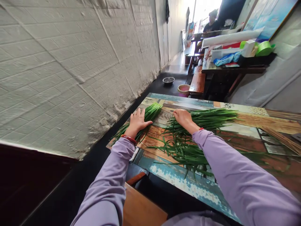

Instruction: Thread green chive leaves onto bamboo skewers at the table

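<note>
My left hand (pixel 138 121) lies with fingers spread on a bunch of garlic chives (pixel 154 110) at the far left end of the table (pixel 181 177). The pale cut ends of that bunch point away to the upper right. My right hand (pixel 183 118) is closed, thumb and fingertips pinched together, beside a larger pile of garlic chives (pixel 211 117). Whatever is between those fingertips is too small or hidden to make out. Looser green leaves (pixel 185 153) spread across the table nearer to me, partly behind my right forearm.
A white brick-patterned wall (pixel 70 62) runs along the left. Thin wooden sticks (pixel 282 139) lie at the table's right. Beyond stand a bench (pixel 197 80), a pink basket (pixel 183 89), a metal bowl (pixel 168 80) and a cluttered second table (pixel 237 70). A person (pixel 211 23) sits far back.
</note>
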`<state>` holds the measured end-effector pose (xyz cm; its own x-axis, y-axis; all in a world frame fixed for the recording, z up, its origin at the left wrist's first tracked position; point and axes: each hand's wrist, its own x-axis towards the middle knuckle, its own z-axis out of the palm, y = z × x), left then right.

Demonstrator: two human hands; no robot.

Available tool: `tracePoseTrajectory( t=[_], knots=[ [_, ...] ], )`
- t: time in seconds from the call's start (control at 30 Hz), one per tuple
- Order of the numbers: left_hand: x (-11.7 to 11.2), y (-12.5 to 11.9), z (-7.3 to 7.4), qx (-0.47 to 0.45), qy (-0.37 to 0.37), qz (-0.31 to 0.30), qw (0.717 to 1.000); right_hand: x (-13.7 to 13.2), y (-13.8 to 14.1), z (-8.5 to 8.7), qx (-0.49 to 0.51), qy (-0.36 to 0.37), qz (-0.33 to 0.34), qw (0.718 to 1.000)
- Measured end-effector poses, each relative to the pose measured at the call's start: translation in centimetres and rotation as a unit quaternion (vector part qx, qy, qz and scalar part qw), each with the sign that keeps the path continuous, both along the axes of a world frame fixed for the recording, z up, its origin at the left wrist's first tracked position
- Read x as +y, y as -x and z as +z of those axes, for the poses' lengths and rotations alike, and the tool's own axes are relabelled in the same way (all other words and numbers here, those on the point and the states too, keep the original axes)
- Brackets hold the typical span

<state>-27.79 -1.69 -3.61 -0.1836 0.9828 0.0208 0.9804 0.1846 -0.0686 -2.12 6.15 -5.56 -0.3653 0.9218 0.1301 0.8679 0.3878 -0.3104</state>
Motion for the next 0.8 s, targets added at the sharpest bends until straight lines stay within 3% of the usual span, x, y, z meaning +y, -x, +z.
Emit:
tracePoseTrajectory(
  t=[0.17, 0.43, 0.67, 0.8],
  knots=[
    [1.4, -0.7, -1.8, 0.006, 0.008, 0.024, 1.0, 0.9, 0.0, 0.9, -0.033, -0.026, -0.02, 0.999],
    [1.7, -1.9, -4.4, 0.035, -0.06, 0.035, 0.997, 1.5, -0.2, -0.8, -0.042, -0.013, -0.001, 0.999],
    [1.9, -1.6, -3.2, 0.003, -0.048, 0.044, 0.998, -2.7, -5.1, 1.1, 0.092, -0.086, 0.071, 0.99],
    [0.9, -3.4, -1.8, -0.004, -0.121, 0.01, 0.993, -7.4, -10.0, 0.5, 0.121, -0.126, 0.126, 0.976]
  ],
)
